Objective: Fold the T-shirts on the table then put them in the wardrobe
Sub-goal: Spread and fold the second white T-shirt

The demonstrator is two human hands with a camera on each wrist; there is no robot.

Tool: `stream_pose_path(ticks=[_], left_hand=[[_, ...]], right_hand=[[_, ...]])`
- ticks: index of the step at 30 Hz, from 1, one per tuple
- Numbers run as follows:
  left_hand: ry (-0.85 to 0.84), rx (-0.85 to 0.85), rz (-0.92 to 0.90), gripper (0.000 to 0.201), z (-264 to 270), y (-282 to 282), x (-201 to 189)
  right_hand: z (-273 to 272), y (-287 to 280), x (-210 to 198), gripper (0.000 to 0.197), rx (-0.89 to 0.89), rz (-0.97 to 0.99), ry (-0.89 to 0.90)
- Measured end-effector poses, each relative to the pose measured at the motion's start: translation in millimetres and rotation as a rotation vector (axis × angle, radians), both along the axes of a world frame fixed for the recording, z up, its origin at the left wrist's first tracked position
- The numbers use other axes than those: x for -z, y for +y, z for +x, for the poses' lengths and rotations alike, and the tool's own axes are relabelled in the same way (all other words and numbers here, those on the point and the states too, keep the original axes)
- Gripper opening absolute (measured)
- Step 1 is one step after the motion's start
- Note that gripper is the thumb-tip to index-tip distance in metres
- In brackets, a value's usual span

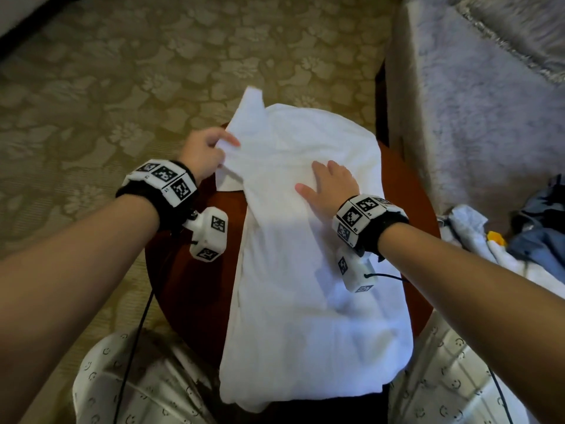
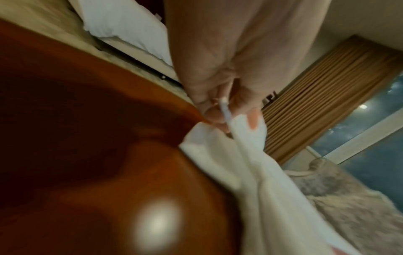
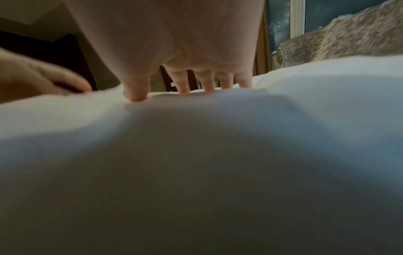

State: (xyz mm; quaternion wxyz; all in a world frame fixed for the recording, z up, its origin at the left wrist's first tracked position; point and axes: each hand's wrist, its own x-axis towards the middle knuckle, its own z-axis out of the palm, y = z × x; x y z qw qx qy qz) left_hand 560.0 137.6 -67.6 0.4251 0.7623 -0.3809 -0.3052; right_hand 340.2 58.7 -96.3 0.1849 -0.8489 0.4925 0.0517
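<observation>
T-shirt: a white T-shirt point(image 1: 305, 240) lies spread lengthwise over a round, reddish-brown wooden desk point(image 1: 195, 289), its near hem hanging past the edge toward the person's lap.
Left hand: the left hand point(image 1: 204, 151) pinches a sleeve at the shirt's far-left corner — the cloth caught between thumb and fingers point(image 2: 254, 119) and lifted off the desk, a flap standing up beyond it.
Right hand: the right hand point(image 1: 331, 185) lies flat on the upper middle of the shirt, fingers straight and spread, grasping nothing; the wrist view shows the fingertips point(image 3: 136, 96) pressing into the cloth.
Wrists: both carry black bands with white, black-patterned marker blocks, cables trailing down.
Right of the desk: a small heap of pale and blue clothes point(image 1: 519, 240) — just past the desk's edge, below a grey upholstered seat point(image 1: 477, 111).
Floor: beige carpet point(image 1: 122, 71) with a leaf pattern.
Person: seated close, in light printed trousers.
</observation>
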Motion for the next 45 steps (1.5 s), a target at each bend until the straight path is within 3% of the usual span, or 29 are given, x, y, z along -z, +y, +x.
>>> stream_pose_path(ticks=[2, 4, 7, 13, 17, 19, 21, 23, 26, 29, 32, 35, 37, 40, 42, 45], left_hand=[[-0.074, -0.028, 0.199, 0.044, 7, 7, 15], [-0.155, -0.009, 0.265, 0.043, 9, 9, 19], [-0.105, -0.004, 0.243, 0.025, 6, 4, 14], [-0.063, -0.155, 0.081, 0.026, -13, 10, -3], [-0.08, -0.024, 0.343, 0.022, -22, 27, 4], [-0.089, -0.06, 0.406, 0.018, -20, 25, 3], [-0.081, -0.202, 0.351, 0.011, -12, 14, -3], [0.097, -0.313, 0.312, 0.03, -8, 4, -7], [0.368, -0.356, 0.323, 0.016, -10, -6, -7], [0.378, -0.336, 0.34, 0.053, -10, -14, -1], [0.5, -0.337, 0.352, 0.048, -14, -18, -2], [0.486, -0.398, 0.363, 0.024, -10, -15, 1], [0.49, -0.405, 0.329, 0.017, -5, -9, 6], [0.551, -0.405, 0.183, 0.039, 1, -6, 10], [0.475, -0.422, 0.092, 0.045, 3, -8, 14], [0.279, -0.362, 0.047, 0.039, 0, -11, 17]], right_hand=[[-1, 0, 3, 0.07, -0.028, 0.034, 0.052], [-2, 0, 3, 0.072, -0.035, 0.05, 0.068], [-2, 2, 1, 0.072, -0.042, 0.068, 0.082], [-4, 2, -4, 0.074, -0.039, 0.134, 0.12], [-3, 4, -5, 0.076, -0.034, 0.146, 0.134], [-2, 1, -6, 0.075, -0.032, 0.16, 0.135], [-2, -5, -12, 0.069, -0.004, 0.176, 0.085], [0, -16, -20, 0.06, 0.019, 0.146, 0.016], [1, -33, -31, 0.061, 0.08, 0.068, -0.064], [6, -40, -30, 0.062, 0.032, 0.07, -0.015], [11, -50, -30, 0.058, 0.145, 0.048, -0.112], [7, -69, -36, 0.064, 0.467, 0.006, -0.105], [0, -84, -37, 0.065, 0.581, 0.123, -0.139], [-10, -98, -36, 0.055, 0.501, 0.206, -0.135], [-10, -100, -42, 0.053, 0.481, 0.175, -0.062], [0, -100, -50, 0.052, 0.5, 0.428, -0.278]])
